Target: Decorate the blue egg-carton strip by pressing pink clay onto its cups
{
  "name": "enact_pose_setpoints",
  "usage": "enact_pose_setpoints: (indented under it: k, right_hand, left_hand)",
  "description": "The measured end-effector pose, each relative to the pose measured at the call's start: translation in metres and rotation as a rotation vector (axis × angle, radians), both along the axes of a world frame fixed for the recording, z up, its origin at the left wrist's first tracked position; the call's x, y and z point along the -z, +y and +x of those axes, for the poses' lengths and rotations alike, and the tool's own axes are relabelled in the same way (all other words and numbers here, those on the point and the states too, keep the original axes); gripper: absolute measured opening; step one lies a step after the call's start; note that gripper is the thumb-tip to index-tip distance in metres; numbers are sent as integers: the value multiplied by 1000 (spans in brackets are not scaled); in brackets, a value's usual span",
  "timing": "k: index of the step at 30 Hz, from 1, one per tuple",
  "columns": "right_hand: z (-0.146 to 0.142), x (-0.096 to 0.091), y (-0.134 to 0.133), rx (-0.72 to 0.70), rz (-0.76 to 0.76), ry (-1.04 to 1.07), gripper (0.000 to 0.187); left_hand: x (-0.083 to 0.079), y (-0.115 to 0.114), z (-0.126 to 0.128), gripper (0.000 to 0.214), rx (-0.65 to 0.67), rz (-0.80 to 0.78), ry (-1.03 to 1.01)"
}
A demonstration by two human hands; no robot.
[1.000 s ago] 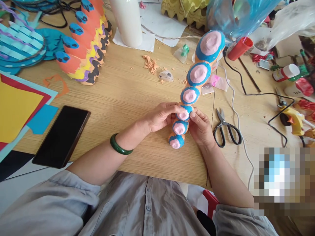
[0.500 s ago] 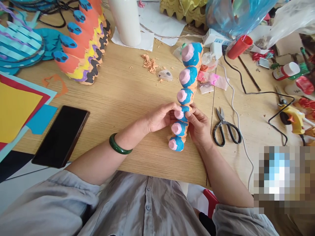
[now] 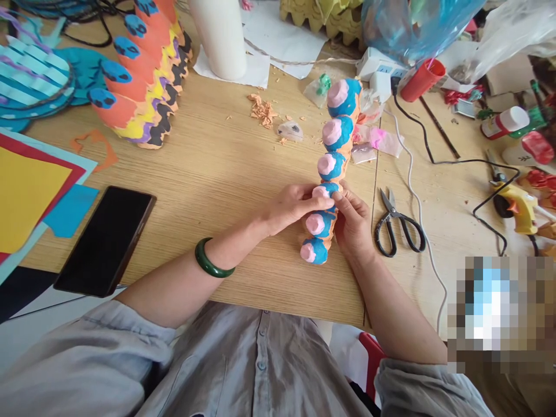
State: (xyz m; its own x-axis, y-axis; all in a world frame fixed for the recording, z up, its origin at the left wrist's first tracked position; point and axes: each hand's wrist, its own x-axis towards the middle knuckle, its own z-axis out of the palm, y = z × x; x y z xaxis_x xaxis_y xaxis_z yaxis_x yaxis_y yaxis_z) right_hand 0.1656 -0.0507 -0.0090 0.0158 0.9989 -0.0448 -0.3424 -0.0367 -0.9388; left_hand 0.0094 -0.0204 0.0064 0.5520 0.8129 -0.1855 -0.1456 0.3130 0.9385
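Observation:
A long strip of egg carton (image 3: 341, 134), covered in blue and orange clay with pink knobs on its bumps, runs lengthwise away from me above the table. My left hand (image 3: 290, 209) is closed on it from the left, its thumb lying across the fourth bump from the far end. My right hand (image 3: 354, 219) grips the orange edge on the other side, thumb on the blue clay near the left thumb. The fingers behind the strip are partly hidden. Black-handled scissors (image 3: 393, 217) lie right of my right hand, blades apart.
At left are a phone (image 3: 106, 240), coloured sheets (image 3: 32, 185) and a painted orange carton piece (image 3: 130, 104). A white cylinder (image 3: 221, 40), orange scraps (image 3: 262, 110) and a power strip (image 3: 377, 65) are farther back. A yellow glue gun (image 3: 523, 205) and cables are at right.
My left thumb has moved right and down across the bump, closer to the right thumb. The strip has shifted slightly right and turned a little.

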Motion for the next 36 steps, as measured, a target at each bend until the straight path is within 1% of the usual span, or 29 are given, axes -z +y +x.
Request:
enact_pose_setpoints:
  k: [3,5,8,10,14,17,19,24,29,32,34,36]
  right_hand:
    - [0,-2,0,-17,10,0,24]
    - [1,-3,0,-21,4,-9,24]
    - [2,-4,2,8,-42,-2,25]
    - [3,-5,3,20,-71,15,25]
    - [4,-7,4,-6,-85,51,26]
    - [5,-7,3,-22,-102,76,26]
    - [5,-7,3,-39,-103,88,25]
    - [7,-7,3,-108,-94,118,29]
    - [10,-8,4,-117,-75,125,30]
    - [11,-8,5,-117,-60,99,32]
    - [12,-8,6,-115,-51,80,33]
    - [12,-7,5,-128,-56,58,35]
  left_hand:
    - [5,0,-1,38,-79,196,142]
    - [7,-1,-1,39,-91,240,145]
    - [8,0,-1,42,-41,212,63]
    - [8,0,-1,43,-38,203,31]
    - [6,0,-1,42,-135,205,58]
    - [5,-1,1,45,-150,192,15]
    - [4,-1,2,45,-166,217,-8]
    - [2,-1,0,46,-235,296,12]
    - [1,1,-2,41,-178,234,-83]
    - [-1,3,-4,37,-153,207,-105]
    - [-2,5,-6,40,-110,165,-112]
    - [-3,7,-8,47,-84,104,-131]
